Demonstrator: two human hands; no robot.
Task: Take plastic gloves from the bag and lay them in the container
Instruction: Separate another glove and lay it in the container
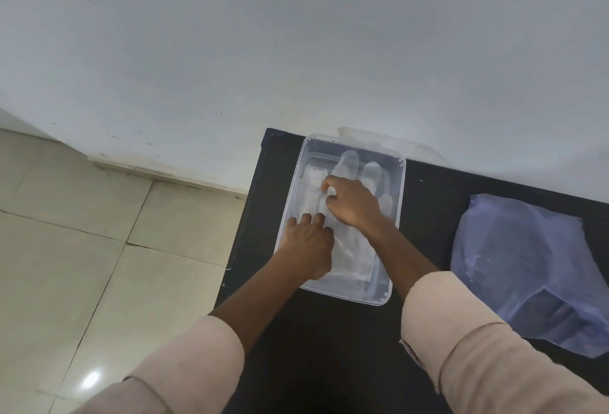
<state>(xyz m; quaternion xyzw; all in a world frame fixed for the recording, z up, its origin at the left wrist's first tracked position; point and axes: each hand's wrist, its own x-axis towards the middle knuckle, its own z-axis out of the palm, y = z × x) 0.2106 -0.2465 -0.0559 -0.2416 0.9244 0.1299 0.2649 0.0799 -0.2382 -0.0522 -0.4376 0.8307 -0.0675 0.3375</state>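
A black table [428,202] stands against a white wall. The left hand [308,244] presses flat, fingers spread, on the plastic gloves [349,252] inside the clear container [397,216]. The right hand [354,204] pinches a glove there. The bag [527,268] lies at 3 o'clock of the container.

Plain white wall [296,34], cream tiled floor [82,249] with light glare, black table [329,347]
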